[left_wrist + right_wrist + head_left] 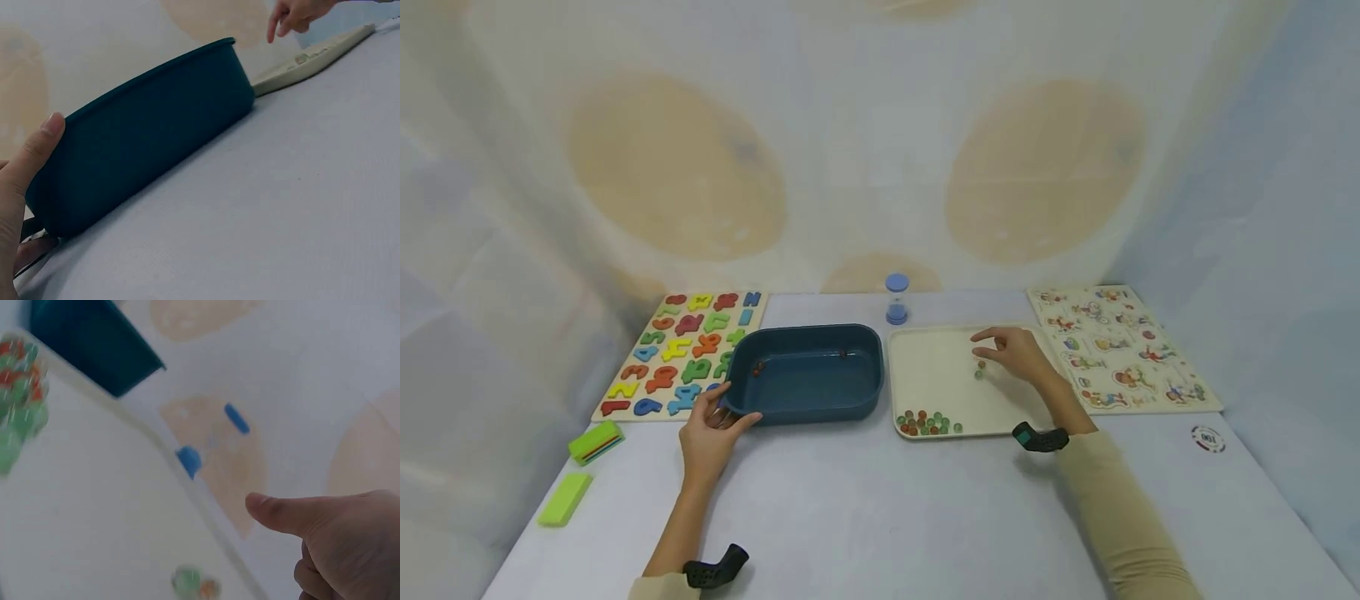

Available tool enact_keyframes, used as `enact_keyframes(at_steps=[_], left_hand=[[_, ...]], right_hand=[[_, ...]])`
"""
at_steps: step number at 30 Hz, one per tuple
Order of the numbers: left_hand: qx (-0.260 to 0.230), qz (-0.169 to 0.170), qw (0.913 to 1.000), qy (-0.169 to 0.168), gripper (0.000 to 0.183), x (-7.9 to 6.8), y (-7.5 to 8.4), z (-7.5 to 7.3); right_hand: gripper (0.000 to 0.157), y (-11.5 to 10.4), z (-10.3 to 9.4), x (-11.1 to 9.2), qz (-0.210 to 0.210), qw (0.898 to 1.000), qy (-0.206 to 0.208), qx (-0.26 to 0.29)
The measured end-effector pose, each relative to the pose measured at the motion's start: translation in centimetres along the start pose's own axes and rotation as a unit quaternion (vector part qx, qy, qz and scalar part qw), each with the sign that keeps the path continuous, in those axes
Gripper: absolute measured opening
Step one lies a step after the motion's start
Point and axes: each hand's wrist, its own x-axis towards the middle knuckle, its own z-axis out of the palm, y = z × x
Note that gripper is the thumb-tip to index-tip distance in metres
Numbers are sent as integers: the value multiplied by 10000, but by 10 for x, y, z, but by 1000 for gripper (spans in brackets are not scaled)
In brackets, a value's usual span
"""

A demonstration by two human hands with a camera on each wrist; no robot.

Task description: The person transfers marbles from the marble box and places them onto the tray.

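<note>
My left hand (709, 437) grips the near left corner of a dark blue plastic basin (808, 414), thumb on the front wall and fingers at the left side. A few reddish marbles (758, 367) lie inside it. My right hand (1018, 354) hovers over a cream tray (932, 367), thumb and index finger apart with nothing seen between them. Just below those fingertips, a red marble and a green marble (979, 374) sit on the tray. Several more green and red marbles (925, 423) are gathered in the tray's near left corner. In the left wrist view, the thumb (44, 140) presses the basin wall.
An hourglass with blue ends (897, 298) stands behind the basin and tray. A letter puzzle board (658, 354) lies left, partly behind the basin; a picture puzzle board (1120, 350) lies right. Two green blocks (565, 500) (597, 442) rest at the left edge.
</note>
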Motion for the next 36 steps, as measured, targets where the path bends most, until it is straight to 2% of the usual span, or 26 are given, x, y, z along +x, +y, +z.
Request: enact_keyframes(at_steps=[3,8,14,18,22,27,32,36], left_hand=[[-26,20,10000,-56,62,-1,-1,-6],[-80,138,9999,-11,62,-2,-2,-10],[-194,201,9996,2,62,-3,-4,-8],[-232,281,9993,-35,62,-4,-5,-6],[-288,324,9990,-61,62,-6,-3,-6],[-345,275,9990,-106,61,-5,-2,-4],[-406,241,9987,-199,62,-4,0,-1],[-410,179,9988,-220,64,-3,-2,-2]], right_hand=[[28,-27,8,16,-285,9992,69,253],[25,-89,31,56,-872,9943,-139,593],[23,-162,84,104,-1557,9814,-901,678],[24,-192,121,123,-1609,9729,-1578,517],[27,-210,149,134,-1485,9687,-1979,204],[30,-216,176,139,-1312,9666,-2135,-532],[26,-214,189,139,-945,9655,-2280,-825],[20,-213,192,139,-886,9670,-2220,-884]])
